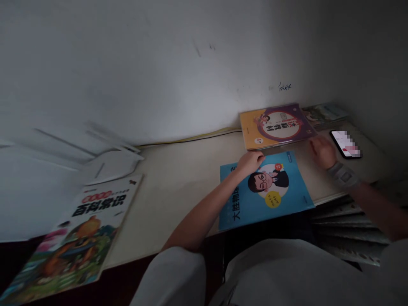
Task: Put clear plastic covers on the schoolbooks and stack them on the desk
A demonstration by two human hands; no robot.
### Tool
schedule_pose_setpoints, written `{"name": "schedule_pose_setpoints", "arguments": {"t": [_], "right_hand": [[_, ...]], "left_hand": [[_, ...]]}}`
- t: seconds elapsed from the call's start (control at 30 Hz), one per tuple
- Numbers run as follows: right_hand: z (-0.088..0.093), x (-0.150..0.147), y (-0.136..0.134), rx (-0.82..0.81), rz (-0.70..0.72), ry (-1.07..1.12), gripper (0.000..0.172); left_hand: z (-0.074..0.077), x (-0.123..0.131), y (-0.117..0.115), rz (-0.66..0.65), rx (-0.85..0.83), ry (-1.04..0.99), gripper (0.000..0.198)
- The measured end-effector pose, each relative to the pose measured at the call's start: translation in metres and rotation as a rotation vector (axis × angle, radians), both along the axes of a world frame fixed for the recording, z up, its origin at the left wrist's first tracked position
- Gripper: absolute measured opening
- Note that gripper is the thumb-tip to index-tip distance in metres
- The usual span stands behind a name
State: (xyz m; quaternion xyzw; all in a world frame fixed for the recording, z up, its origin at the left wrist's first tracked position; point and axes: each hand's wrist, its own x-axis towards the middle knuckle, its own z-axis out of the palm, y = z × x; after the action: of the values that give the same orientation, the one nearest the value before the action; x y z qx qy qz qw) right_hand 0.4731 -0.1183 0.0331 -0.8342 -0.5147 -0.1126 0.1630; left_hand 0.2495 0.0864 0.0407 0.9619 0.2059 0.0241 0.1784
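A blue book (296,187) with a cartoon figure in glasses lies at the table's near edge. At its far edge rests my left hand (251,162), fingers curled; whether they grip the cover or anything else is hidden. My right hand (322,152), with a watch (344,176) on the wrist, is smeared by motion between the blue book and a phone (346,144) with a lit screen. Its fingers do not show clearly. Just beyond both hands lies an orange and purple book (250,127).
Against the wall, another book (328,114) lies beside the orange one. A large picture book (86,238) overhangs the table's left end, near a white object (111,165). A dark cable (197,137) runs along the wall. Patterned folded material (347,229) is below the right edge.
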Motion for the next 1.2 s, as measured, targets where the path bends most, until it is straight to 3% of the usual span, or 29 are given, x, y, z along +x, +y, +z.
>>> {"name": "schedule_pose_setpoints", "arguments": {"t": [0.13,0.23,0.33,0.53,0.67,0.77,0.87,0.97,1.2], "right_hand": [[-0.027,-0.023,0.01,0.01,0.109,0.357,0.027],[-0.038,-0.033,0.016,0.24,0.141,0.602,0.022],[-0.036,-0.04,0.014,0.476,0.142,0.713,0.023],[-0.02,-0.054,0.009,0.673,0.218,0.864,0.028],[-0.019,-0.058,0.018,0.673,0.179,1.183,0.04],[-0.023,-0.057,0.025,0.625,0.064,1.33,0.052],[-0.028,-0.053,0.029,0.511,-0.02,1.301,0.046],[-0.03,-0.046,0.032,0.316,-0.068,1.175,0.039],[-0.026,-0.032,0.046,-0.009,0.044,0.576,0.024]], "left_hand": [[-0.002,-0.001,-0.001,0.011,0.013,-0.032,0.027],[0.0,-0.002,-0.004,0.009,0.028,-0.074,0.027],[0.004,-0.004,-0.01,-0.035,0.04,-0.147,0.027],[0.031,-0.007,-0.018,-0.1,-0.019,-0.227,0.027],[0.047,-0.002,-0.009,-0.163,-0.096,-0.099,0.031],[0.042,-0.001,0.002,-0.119,-0.029,0.026,0.033],[0.026,-0.008,0.01,-0.058,0.068,0.155,0.035],[0.012,-0.017,0.015,-0.04,0.091,0.139,0.035],[0.005,-0.012,0.027,-0.074,-0.114,0.105,0.028]]}}
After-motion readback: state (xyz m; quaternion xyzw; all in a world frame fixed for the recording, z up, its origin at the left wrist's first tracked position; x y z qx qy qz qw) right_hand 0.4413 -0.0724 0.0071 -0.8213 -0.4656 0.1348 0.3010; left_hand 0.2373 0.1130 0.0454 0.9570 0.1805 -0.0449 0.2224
